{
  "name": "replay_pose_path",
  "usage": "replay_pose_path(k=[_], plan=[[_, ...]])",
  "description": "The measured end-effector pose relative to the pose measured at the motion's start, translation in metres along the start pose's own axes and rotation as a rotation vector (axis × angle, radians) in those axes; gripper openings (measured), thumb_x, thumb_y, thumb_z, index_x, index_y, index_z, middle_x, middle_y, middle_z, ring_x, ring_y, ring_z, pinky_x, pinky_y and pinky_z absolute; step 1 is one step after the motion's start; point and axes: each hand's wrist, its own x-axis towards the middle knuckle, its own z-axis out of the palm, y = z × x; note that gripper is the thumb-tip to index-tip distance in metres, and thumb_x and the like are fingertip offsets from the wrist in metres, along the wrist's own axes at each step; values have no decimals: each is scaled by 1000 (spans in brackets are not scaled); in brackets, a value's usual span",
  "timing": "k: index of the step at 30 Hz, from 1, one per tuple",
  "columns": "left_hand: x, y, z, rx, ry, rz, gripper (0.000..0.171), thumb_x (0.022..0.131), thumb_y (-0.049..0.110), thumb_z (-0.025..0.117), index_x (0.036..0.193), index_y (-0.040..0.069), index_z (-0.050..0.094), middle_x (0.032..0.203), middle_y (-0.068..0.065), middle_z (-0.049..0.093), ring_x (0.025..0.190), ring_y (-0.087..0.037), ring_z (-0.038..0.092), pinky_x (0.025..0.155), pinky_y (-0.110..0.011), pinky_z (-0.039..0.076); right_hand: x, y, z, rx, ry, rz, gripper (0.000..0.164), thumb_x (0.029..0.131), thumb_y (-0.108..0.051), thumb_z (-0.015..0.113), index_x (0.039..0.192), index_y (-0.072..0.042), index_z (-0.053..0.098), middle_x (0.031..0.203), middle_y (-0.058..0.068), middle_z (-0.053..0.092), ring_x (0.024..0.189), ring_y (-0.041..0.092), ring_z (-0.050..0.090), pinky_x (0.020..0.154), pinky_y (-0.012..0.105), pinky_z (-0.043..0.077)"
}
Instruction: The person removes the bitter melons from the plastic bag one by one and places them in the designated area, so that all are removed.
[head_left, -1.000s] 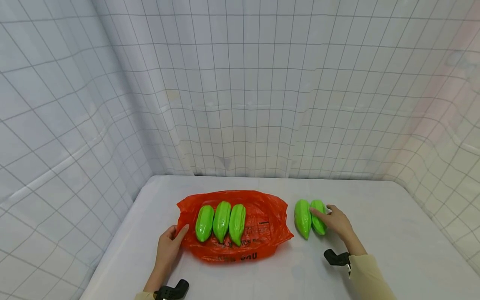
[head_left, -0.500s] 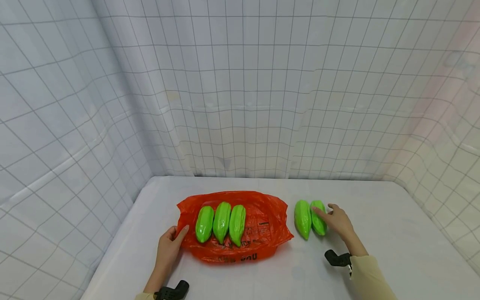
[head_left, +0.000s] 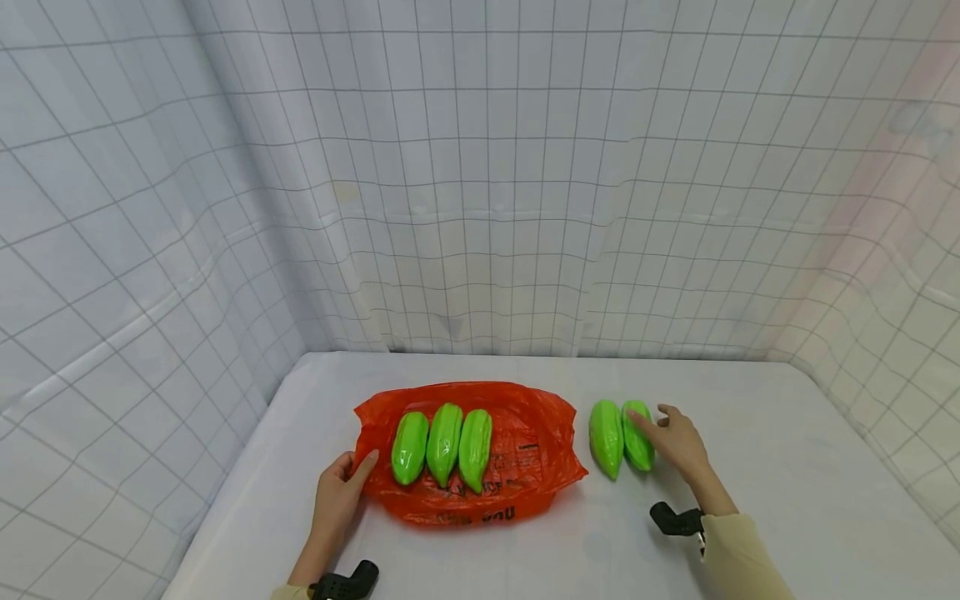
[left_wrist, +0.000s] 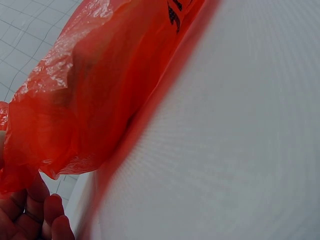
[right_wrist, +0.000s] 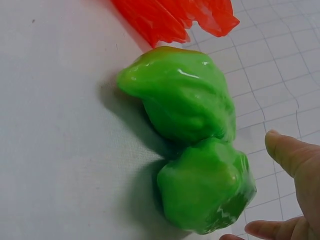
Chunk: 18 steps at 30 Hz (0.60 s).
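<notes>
Three glossy, bright green, ribbed fruits with pointed tips lie side by side on a red plastic bag [head_left: 525, 450]: a left one [head_left: 409, 448], a middle one [head_left: 444, 445] and a right one [head_left: 475, 450]. My left hand [head_left: 337, 493] pinches the bag's left edge between thumb and fingers; the left wrist view shows the film bunched there. Right of the bag, two more such fruits touch each other on the table, one nearer the bag [head_left: 606, 439] and one farther right [right_wrist: 205, 187]. Over the farther one hovers my right hand [head_left: 677, 442], fingers spread, holding nothing.
A white-covered table [head_left: 540, 558] bears everything. White gridded curtains [head_left: 480, 208] close off its back and both sides. A black wrist mount [head_left: 345, 581] sits on the left wrist, and a similar mount [head_left: 677, 519] on the right.
My right hand has drifted very slightly right, its thumb shifting away from the gap between the two loose fruits. The left hand, the bag and the fruits stay put.
</notes>
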Motion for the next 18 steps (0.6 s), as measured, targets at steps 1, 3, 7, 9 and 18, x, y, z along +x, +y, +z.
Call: replay_pose_path(k=[1,3,7,9,18], plan=[[0,0,0,-1,0,0,40,92,40,61,96,0,58,73,-6,49,71,-17,45,58,-22,38,0,-1,0,-3,7,0,92,90,-60,50,137,15,29,127,40,42,114,52,43,88,58,40],[0,0,0,-6,-2,-3,41,92,40,61,96,0,57,73,-6,49,71,-16,45,58,-22,38,-1,-2,1,-11,28,-2,91,90,-60,50,137,15,30,127,39,43,114,51,44,87,57,40],[-1,1,0,-13,-4,-5,42,91,41,62,97,0,57,73,-6,49,71,-16,45,58,-22,38,-3,-8,2,-18,81,-12,88,90,-60,50,138,12,33,127,36,44,113,48,46,86,56,41],[-1,1,0,-15,-3,-3,42,91,41,62,96,0,57,73,-6,48,70,-16,45,58,-22,38,-4,-12,2,-21,105,-22,87,90,-59,50,138,11,34,127,35,45,112,48,47,85,55,42],[0,-1,0,1,18,27,38,91,38,63,92,0,58,70,-6,48,67,-15,44,55,-22,36,-8,-35,0,-20,177,-112,79,91,-56,52,136,8,41,125,32,50,112,46,49,85,55,42]])
